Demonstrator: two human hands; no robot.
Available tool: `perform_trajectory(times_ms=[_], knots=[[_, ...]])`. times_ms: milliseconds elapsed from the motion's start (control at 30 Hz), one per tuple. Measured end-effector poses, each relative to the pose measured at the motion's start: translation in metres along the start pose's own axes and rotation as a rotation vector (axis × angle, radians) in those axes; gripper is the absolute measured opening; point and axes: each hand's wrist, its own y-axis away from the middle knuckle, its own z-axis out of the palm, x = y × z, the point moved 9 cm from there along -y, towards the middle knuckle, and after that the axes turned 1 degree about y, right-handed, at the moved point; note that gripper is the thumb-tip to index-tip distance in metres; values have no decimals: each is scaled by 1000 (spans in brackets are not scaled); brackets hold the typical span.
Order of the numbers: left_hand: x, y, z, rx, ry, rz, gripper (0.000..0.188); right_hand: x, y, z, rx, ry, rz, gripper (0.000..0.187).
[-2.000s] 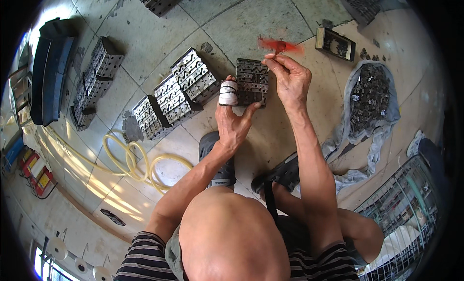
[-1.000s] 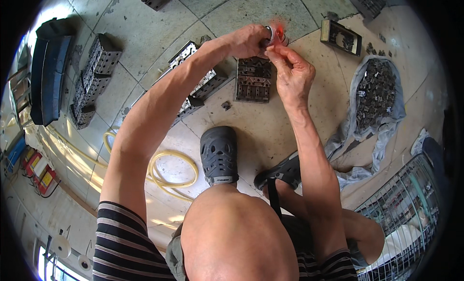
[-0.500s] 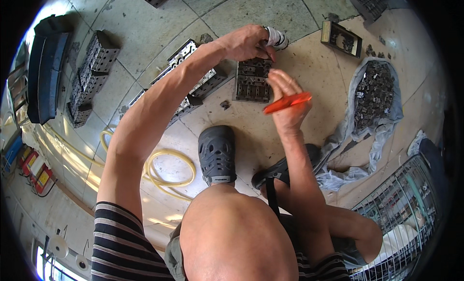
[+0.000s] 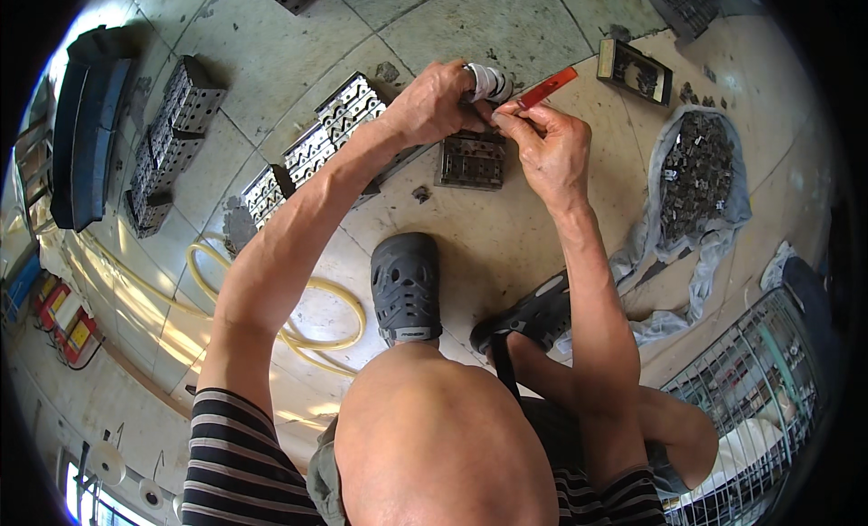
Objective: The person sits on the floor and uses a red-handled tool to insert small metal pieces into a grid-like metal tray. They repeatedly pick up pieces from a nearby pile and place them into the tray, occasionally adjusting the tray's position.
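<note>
My left hand [image 4: 438, 101] is curled at the far end of a dark metal block [image 4: 470, 161] that lies on the floor. A white wrapping with dark bands [image 4: 489, 82] shows at its fingers. What those fingers grip, if anything, is hidden. My right hand [image 4: 553, 151] is closed around a flat red tool [image 4: 549, 88], which sticks up past the thumb and slants away to the right. Its fingertips meet those of my left hand just above the block's far right corner. The tool's working end cannot be made out.
Rows of metal blocks [image 4: 334, 119] lie beside my left forearm, with more blocks [image 4: 172, 142] farther left. A box [image 4: 636, 72] and a pale sack of small dark metal pieces [image 4: 696, 178] are on the right. A yellow hose [image 4: 360, 323] coils near my shoe [image 4: 406, 286].
My right hand has moved away from me, up to my left hand, and the red tool now points up and away. My left hand has shifted slightly left and nearer.
</note>
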Motion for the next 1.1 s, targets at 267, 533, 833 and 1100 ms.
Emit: perform_trajectory(times_ms=[267, 533, 833, 1100], knots=[[-7, 1, 1, 62, 19, 11, 36, -25, 3, 5, 55, 47, -169, 7], [-28, -3, 6, 93, 20, -77, 48, -37, 10, 6, 83, 168, -317, 12], [-1, 18, -22, 372, -26, -177, 48, -3, 4, 20, -34, -150, -155, 10], [34, 142, 16, 776, 184, -472, 39, 17, -1, 24, -95, -185, -27, 9]])
